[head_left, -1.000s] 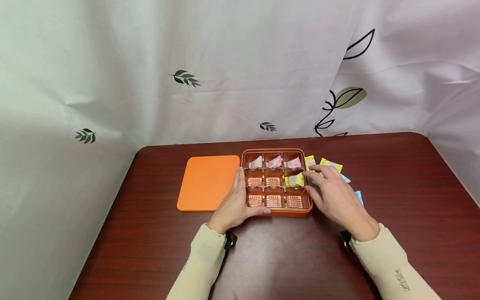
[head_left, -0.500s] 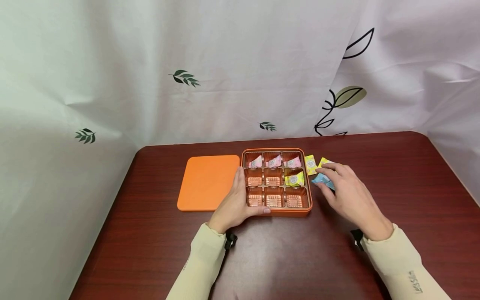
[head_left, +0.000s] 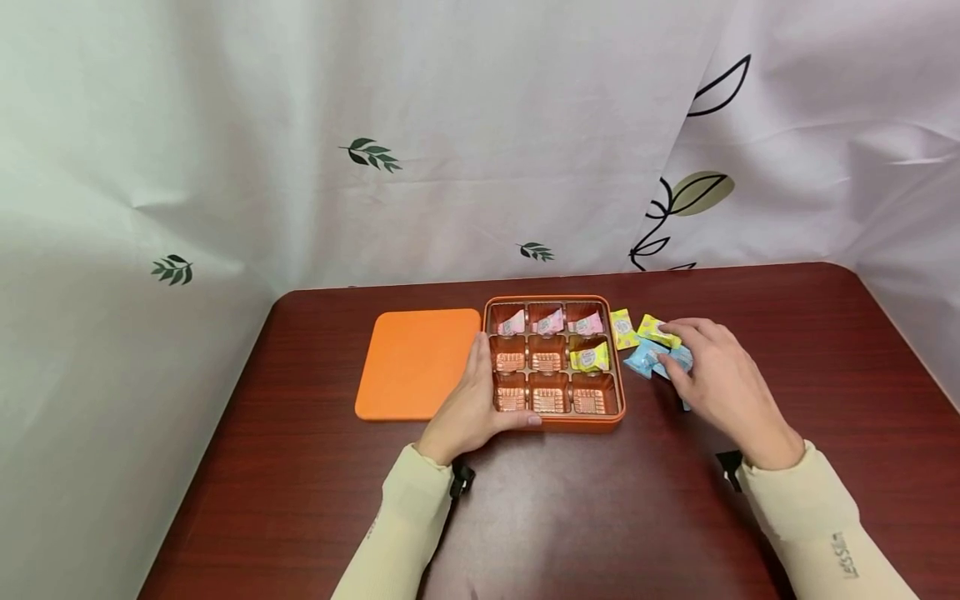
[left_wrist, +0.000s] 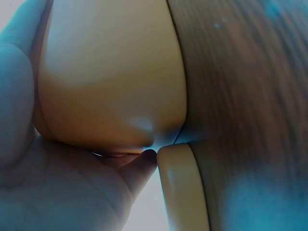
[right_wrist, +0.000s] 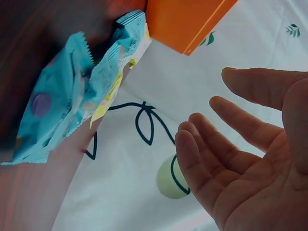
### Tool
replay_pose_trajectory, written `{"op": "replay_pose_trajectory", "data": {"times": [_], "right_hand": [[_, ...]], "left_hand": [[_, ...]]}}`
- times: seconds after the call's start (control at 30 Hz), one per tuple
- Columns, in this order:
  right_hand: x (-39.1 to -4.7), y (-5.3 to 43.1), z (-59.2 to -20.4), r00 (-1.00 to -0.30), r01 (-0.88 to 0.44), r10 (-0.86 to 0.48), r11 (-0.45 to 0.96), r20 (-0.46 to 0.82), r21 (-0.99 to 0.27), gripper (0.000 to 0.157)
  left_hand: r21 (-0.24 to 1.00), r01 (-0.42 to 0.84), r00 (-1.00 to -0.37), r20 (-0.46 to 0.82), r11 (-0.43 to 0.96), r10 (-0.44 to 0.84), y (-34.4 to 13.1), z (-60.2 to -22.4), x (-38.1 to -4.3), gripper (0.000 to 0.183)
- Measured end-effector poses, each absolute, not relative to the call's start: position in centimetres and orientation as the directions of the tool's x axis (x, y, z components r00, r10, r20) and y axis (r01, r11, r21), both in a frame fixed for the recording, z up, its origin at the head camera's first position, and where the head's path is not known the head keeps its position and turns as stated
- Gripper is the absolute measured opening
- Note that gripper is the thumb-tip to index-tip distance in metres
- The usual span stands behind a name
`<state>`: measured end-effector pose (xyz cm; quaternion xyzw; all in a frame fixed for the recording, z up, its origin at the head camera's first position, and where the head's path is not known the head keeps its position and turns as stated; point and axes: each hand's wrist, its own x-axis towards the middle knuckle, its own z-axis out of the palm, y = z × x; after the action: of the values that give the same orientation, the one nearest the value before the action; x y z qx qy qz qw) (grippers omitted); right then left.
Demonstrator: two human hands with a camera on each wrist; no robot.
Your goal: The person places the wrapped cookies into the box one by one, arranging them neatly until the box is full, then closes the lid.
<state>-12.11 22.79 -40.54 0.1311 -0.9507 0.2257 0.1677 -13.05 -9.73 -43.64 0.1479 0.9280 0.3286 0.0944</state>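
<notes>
An orange box (head_left: 558, 425) with a copper-coloured tray of square compartments sits on the table. Pink wrapped candies (head_left: 550, 322) lie in its far row, and a yellow wrapped candy (head_left: 589, 357) fills the right compartment of the middle row. My left hand (head_left: 467, 417) rests against the box's near left corner, fingers straight along the side and thumb along the front. My right hand (head_left: 723, 387) hovers at the loose candies, fingers spread and holding nothing, its fingertips close to a yellow candy (head_left: 659, 332). Blue candies (head_left: 642, 357) lie just below, partly hidden by the hand.
The orange lid (head_left: 417, 367) lies flat on the table left of the box. Another yellow candy (head_left: 623, 329) lies close to the box's right side. A white curtain (head_left: 465, 167) with leaf prints hangs behind the dark red table (head_left: 585, 517).
My right hand has moved away from the yellow candy in the box, rightward to the loose candies, uncovering some of them. My left hand has stayed at the box's corner.
</notes>
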Motion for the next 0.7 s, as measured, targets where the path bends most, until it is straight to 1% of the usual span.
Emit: {"op": "replay_pose_trajectory", "data": {"times": [0.17, 0.43, 0.7], "right_hand": [[-12.4, 23.3, -40.6, -0.918, -0.313, -0.169, 0.864, 0.358, -0.394, 0.041], [-13.1, 23.8, -40.3, -0.950, -0.253, -0.150, 0.883, 0.273, -0.394, 0.044], [-14.3, 24.2, -40.8, -0.948, -0.262, -0.153, 0.873, 0.280, -0.411, 0.040]], "left_hand": [[0.636, 0.212, -0.938, -0.079, 0.742, 0.336, -9.7, -43.6, -13.0, 0.138], [0.641, 0.216, -0.939, -0.072, 0.736, 0.337, -9.7, -43.6, -13.1, 0.137], [0.637, 0.206, -0.938, -0.087, 0.742, 0.335, -9.7, -43.5, -13.0, 0.137]]}}
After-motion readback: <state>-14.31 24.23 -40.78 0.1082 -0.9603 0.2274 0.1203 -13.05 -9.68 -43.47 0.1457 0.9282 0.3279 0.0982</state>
